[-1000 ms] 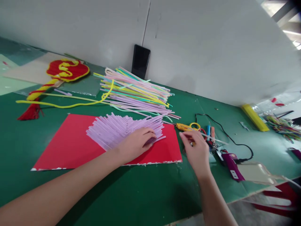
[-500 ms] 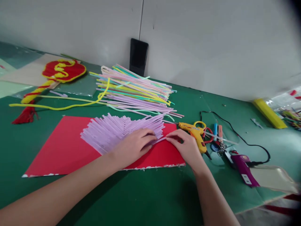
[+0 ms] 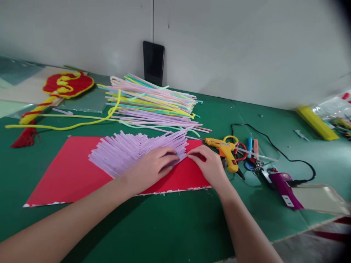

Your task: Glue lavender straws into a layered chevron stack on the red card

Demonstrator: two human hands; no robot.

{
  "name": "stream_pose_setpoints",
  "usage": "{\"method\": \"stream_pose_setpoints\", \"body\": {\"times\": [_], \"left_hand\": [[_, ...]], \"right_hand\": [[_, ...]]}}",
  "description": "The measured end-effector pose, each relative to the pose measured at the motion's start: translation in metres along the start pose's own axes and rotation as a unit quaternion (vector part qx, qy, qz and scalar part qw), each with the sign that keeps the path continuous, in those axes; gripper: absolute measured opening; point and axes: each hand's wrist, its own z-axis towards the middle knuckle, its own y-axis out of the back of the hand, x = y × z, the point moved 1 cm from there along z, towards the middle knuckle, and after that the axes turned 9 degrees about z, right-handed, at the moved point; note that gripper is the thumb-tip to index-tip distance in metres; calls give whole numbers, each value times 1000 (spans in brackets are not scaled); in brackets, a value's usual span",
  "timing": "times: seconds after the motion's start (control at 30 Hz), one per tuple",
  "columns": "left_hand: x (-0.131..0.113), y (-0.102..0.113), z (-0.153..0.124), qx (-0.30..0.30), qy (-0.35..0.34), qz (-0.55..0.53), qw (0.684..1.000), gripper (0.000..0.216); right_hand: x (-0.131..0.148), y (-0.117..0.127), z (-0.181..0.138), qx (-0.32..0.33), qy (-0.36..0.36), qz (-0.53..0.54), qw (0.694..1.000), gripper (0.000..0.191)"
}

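Observation:
Lilac pipe cleaners (image 3: 115,151) lie side by side in a chevron pattern on a red board (image 3: 79,171) with a ragged white front edge. Over the right part of this pattern, my left hand (image 3: 156,162) is closed, its curled fingertips pressing a lilac pipe cleaner at the lower right edge. Just to its right, thumb and forefinger of my right hand (image 3: 207,164) pinch the outer end of that pipe cleaner, low over the red surface. My left hand hides the lower middle of the pattern.
Behind the board lies a pile of coloured pipe cleaners (image 3: 153,100), with a phone (image 3: 153,63) leaning on the wall. A yellow glue gun (image 3: 226,149), scissors (image 3: 241,151) and keys (image 3: 257,167) lie at right, near a purple power strip (image 3: 285,190). A red fan-shaped piece (image 3: 79,87) lies far left.
My right hand has come slightly closer to my left, and less of the lilac pipe cleaner shows between them. My left hand stays on the pattern. The whole view has shifted a little.

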Motion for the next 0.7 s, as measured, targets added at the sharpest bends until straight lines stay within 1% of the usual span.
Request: {"method": "stream_pose_setpoints", "body": {"times": [0.33,0.7], "left_hand": [[-2,-1,0,1,-7,25,1000,26],[-2,-2,-2,2,-5,31,1000,26]], "right_hand": [[-1,-1,-1,0,7,0,1000,14],[1,0,-1,6,2,-13,1000,15]]}}
